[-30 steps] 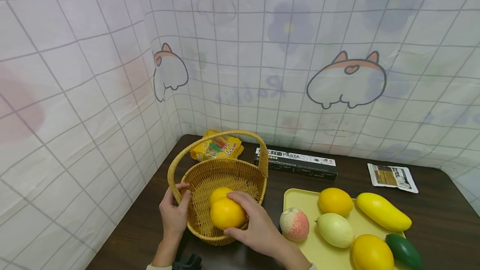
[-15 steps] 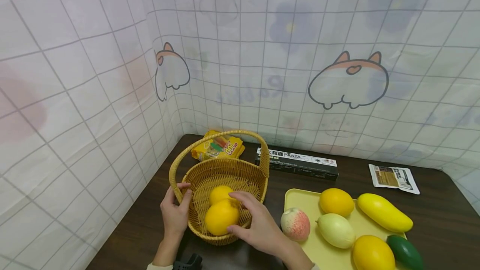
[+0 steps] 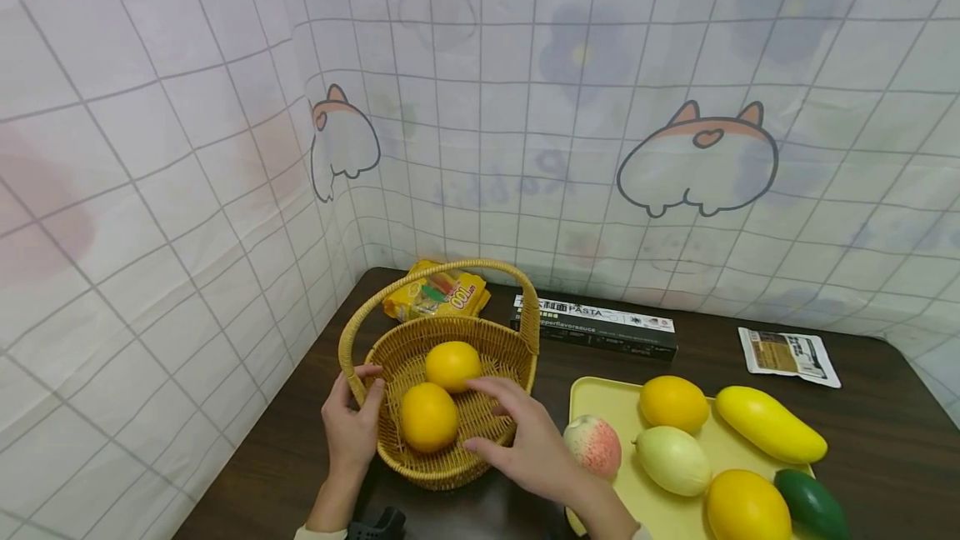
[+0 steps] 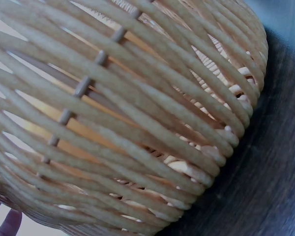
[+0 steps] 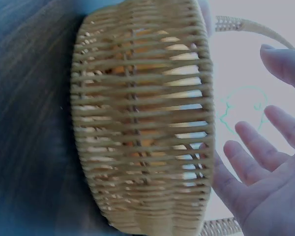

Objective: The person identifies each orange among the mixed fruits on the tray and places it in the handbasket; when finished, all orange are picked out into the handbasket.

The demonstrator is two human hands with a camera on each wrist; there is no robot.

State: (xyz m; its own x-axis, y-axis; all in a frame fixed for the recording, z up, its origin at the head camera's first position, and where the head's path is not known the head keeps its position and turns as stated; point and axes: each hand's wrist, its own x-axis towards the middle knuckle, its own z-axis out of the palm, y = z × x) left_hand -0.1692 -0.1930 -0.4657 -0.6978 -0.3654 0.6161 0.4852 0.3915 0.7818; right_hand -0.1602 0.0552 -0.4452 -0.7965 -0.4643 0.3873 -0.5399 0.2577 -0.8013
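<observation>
A wicker basket (image 3: 480,432) with a tall arched handle stands on the dark table. Two yellow-orange round fruits lie in it, a front fruit (image 3: 429,417) and a back fruit (image 3: 453,367), close together. At the basket's left side my left hand (image 3: 352,423) holds the rim by the foot of the handle, thumb and fingers to either side. My right hand (image 3: 528,444) hovers over the right part of the basket, fingers spread and holding nothing. In the right wrist view, the same hand (image 5: 270,177) shows its bare palm beyond the woven wall.
Right of the basket, a yellow tray (image 3: 637,515) bears a peach (image 3: 592,446) and several yellow and green fruits. Behind stand a yellow snack bag (image 3: 438,294) and a black pasta box (image 3: 596,328). A flat packet (image 3: 789,357) lies at the back right.
My right hand has let go of the front fruit and drawn back to the right. That fruit has settled lower left in the basket; the other shifted back. The left hand stays put.
</observation>
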